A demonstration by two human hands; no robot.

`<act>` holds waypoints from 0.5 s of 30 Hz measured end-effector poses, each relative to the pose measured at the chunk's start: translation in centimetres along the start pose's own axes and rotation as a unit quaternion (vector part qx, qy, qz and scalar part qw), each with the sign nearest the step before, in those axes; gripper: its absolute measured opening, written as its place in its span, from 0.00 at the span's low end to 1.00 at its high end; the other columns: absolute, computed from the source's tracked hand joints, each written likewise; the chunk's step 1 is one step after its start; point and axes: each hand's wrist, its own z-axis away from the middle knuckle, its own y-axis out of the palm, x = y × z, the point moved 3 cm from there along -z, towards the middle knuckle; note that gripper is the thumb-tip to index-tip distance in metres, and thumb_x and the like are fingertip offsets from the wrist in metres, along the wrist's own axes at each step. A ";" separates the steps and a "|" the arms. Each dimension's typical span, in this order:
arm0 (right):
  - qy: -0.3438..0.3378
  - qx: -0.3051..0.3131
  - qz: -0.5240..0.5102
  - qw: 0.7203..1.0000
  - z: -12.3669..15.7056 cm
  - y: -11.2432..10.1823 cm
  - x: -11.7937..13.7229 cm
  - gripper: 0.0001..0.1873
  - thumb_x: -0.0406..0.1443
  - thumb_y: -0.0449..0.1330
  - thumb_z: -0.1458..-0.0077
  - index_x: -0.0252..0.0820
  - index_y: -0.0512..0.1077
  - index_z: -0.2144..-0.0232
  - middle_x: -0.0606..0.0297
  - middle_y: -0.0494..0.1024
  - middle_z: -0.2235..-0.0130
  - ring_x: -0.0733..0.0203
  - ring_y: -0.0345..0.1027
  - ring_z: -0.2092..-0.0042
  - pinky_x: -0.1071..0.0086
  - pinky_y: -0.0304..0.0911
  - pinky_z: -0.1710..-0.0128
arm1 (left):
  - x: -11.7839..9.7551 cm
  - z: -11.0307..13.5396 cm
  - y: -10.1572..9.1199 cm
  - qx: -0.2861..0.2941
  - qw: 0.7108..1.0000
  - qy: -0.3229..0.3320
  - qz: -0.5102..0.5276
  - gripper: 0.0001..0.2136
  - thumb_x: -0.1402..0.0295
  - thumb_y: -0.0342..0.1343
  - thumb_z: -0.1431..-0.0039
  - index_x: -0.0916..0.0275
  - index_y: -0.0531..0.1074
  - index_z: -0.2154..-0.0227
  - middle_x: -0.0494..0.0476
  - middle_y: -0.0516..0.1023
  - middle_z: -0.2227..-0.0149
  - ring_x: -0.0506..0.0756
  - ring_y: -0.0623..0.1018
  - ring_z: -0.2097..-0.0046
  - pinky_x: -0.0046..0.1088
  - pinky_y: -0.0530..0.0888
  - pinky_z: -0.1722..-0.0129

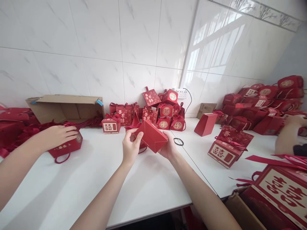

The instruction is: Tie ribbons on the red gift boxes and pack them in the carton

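Between my two hands, above the white table (148, 188), is a red paper gift box (152, 137), tilted, with a plain face toward me. My left hand (130, 143) grips its left side, thumb in front. My right hand (169, 147) holds the right end from behind and below, so most of those fingers are hidden. Partly covered behind the box is another red item with a cord handle (143, 149) resting on the table. Just right of my right hand lies a black elastic loop (178, 141).
Red gift boxes (165, 111) are stacked by the tiled wall. An open cardboard carton (64, 103) stands back left. At left a co-worker's hand (57, 135) touches a red box; another person's arm (285, 137) is far right. Boxed goods (283, 188) fill the near right.
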 end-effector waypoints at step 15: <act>-0.353 -0.196 0.323 0.856 13.9 1.5 0.2 0.34 0.41 0.67 0.61 0.44 0.61 0.51 0.60 0.74 0.55 0.56 0.71 0.57 0.63 0.70 0.57 | 0.6 0.6 1.2 0.064 0.987 0.136 -0.051 0.17 0.53 0.45 0.45 0.61 0.70 0.70 0.56 0.73 0.63 0.58 0.71 0.56 0.44 0.68 0.48</act>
